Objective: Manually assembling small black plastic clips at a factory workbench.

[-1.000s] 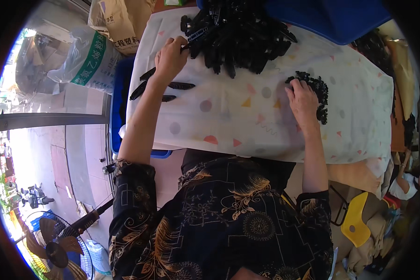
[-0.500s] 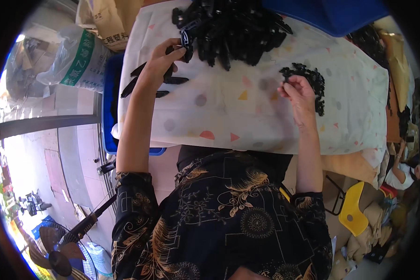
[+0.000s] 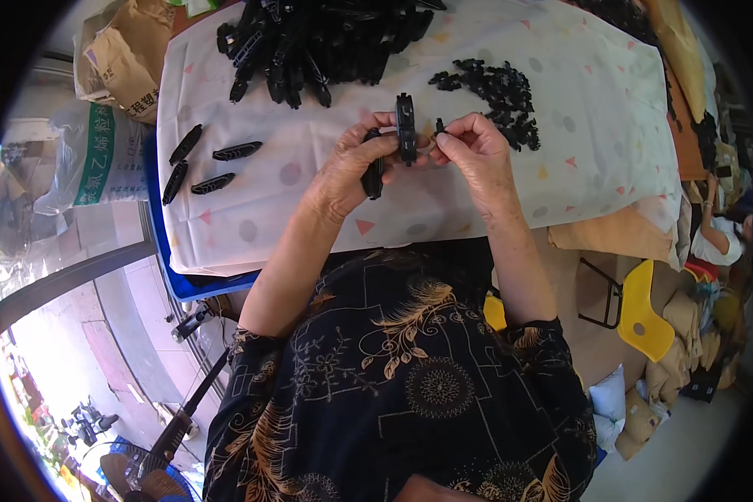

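Observation:
My left hand (image 3: 356,163) is closed on two long black plastic parts. One long black part (image 3: 405,130) stands upright at the fingertips, and a second black part (image 3: 374,171) lies under the thumb. Close to its right, my right hand (image 3: 478,159) pinches a small black plastic piece (image 3: 440,127) between thumb and fingers. Beyond my right hand is a pile of small black pieces (image 3: 506,100). At the far left of centre lies a heap of long black parts (image 3: 309,50). Several like parts (image 3: 238,151) rest apart on the left of the table.
A white patterned cloth (image 3: 594,167) covers the table. A blue bin (image 3: 166,251) stands by its left edge, near brown paper sacks (image 3: 125,63). A fan (image 3: 142,473) is at lower left, a yellow chair (image 3: 644,314) at right. Another person (image 3: 719,243) sits at far right.
Both hands have come together over the middle of the table. The left brought long black parts from the heap, the right a small piece from the pile. The view has shifted.

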{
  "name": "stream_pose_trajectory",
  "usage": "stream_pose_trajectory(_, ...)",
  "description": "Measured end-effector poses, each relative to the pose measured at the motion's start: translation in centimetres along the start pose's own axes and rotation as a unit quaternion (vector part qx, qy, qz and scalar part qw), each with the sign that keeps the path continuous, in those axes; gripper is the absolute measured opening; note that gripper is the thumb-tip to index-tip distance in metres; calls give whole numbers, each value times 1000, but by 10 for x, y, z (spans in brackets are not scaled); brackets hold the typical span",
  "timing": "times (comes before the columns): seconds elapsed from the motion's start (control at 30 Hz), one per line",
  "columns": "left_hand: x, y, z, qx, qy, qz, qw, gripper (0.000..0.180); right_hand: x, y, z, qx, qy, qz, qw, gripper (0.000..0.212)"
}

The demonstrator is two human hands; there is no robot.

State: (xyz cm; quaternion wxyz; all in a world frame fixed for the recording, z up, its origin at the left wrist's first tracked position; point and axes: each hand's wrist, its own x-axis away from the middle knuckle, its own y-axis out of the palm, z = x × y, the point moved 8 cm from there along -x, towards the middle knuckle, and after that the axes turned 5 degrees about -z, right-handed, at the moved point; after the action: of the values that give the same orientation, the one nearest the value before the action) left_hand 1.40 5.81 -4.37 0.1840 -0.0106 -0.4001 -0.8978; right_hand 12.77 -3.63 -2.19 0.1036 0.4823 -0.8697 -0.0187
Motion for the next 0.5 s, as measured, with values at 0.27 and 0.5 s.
stream_pose_trajectory(0.27,1,0,-17,8,-27,6,1000,30,9,-4,3,-13,7,-1,1000,7)
stream_pose_trajectory(0.5,4,0,-19,-19,-39,-3,999,30,10,1,-23,109,-78,-95,987,6)
